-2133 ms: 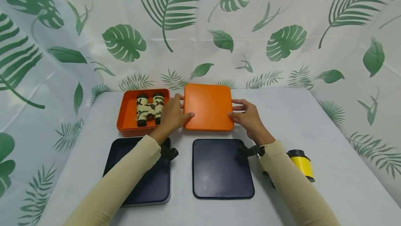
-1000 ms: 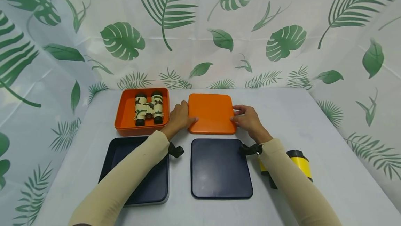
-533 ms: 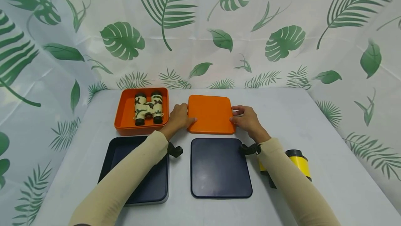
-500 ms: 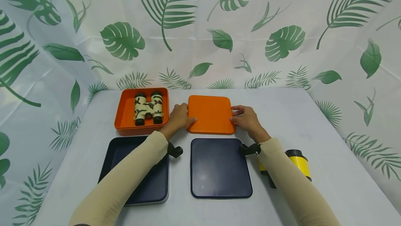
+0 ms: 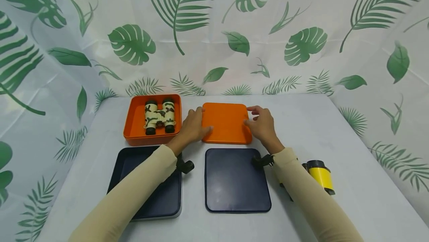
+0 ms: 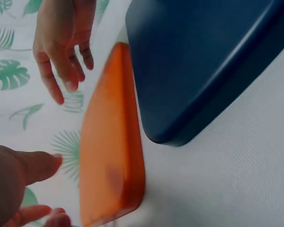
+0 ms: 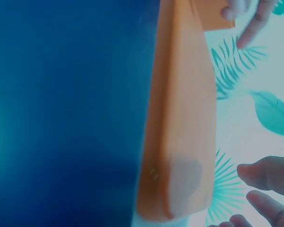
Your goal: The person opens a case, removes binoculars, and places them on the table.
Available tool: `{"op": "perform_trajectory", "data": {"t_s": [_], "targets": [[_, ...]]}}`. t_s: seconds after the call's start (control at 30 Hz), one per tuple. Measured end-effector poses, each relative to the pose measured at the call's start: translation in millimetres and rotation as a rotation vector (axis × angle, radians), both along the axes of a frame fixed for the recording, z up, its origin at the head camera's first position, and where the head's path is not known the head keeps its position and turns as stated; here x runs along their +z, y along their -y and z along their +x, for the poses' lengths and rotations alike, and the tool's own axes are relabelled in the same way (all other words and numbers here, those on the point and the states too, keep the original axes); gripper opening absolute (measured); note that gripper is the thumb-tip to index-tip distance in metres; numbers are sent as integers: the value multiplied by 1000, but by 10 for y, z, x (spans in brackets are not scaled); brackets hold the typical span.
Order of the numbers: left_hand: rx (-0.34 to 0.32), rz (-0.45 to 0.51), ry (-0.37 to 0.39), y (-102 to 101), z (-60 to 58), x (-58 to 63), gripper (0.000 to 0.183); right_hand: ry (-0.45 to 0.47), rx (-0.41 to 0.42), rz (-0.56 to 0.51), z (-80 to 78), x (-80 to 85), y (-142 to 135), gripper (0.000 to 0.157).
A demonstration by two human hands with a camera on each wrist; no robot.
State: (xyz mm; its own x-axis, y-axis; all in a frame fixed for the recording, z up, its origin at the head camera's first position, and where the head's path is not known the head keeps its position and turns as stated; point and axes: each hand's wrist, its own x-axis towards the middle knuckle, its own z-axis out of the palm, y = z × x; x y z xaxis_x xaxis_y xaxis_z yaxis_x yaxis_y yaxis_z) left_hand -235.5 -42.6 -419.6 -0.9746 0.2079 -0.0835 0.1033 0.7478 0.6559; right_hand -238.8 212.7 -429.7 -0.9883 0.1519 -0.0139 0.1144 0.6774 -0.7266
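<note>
An orange square lid (image 5: 226, 123) lies flat on the white table near the back. My left hand (image 5: 192, 124) is at its left side, fingers relaxed and thumb over the edge in the head view. At the opposite side is my right hand (image 5: 263, 123), its fingers loosely spread. Both wrist views show a gap between the fingers and the orange lid (image 6: 111, 142), so neither hand grips it. To the left, camouflage binoculars (image 5: 160, 117) lie inside an orange box (image 5: 134, 123). A dark navy lid (image 5: 237, 180) lies in front of the orange one.
A navy box (image 5: 147, 204) stands at the front left, partly covered by my left sleeve (image 5: 134, 190). On the right, a yellow and black barrel-shaped thing (image 5: 320, 177) is partly hidden behind my right sleeve (image 5: 305, 193). A leaf-print cloth (image 5: 214, 22) hangs behind the table.
The orange lid was lowered from a raised position toward me onto the table, shifting slightly right. Since half a second ago both hands have loosened from its sides, the right hand rising slightly.
</note>
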Motion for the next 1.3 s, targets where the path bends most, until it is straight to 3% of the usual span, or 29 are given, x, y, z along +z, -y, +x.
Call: {"op": "perform_trajectory", "data": {"t_s": [0.13, 0.23, 0.4, 0.77, 1.03, 1.17, 1.3], "targets": [[-38, 55, -122, 57, 45, 49, 65, -103, 29, 15, 12, 36, 96, 49], [-62, 108, -170, 121, 81, 108, 61, -161, 59, 26, 21, 55, 175, 47], [-47, 140, -174, 254, 123, 209, 55, -225, 110, 21, 37, 91, 330, 46], [66, 67, -204, 612, 153, 349, 42, -305, 238, -7, 78, 203, 695, 45], [128, 24, -262, 918, 125, 355, 41, -321, 324, -52, 82, 252, 956, 45], [150, 44, -252, 1084, 97, 355, 43, -322, 365, -49, 92, 278, 1080, 49], [176, -1, -233, 1230, 75, 348, 51, -310, 396, -27, 98, 302, 1199, 54]]}}
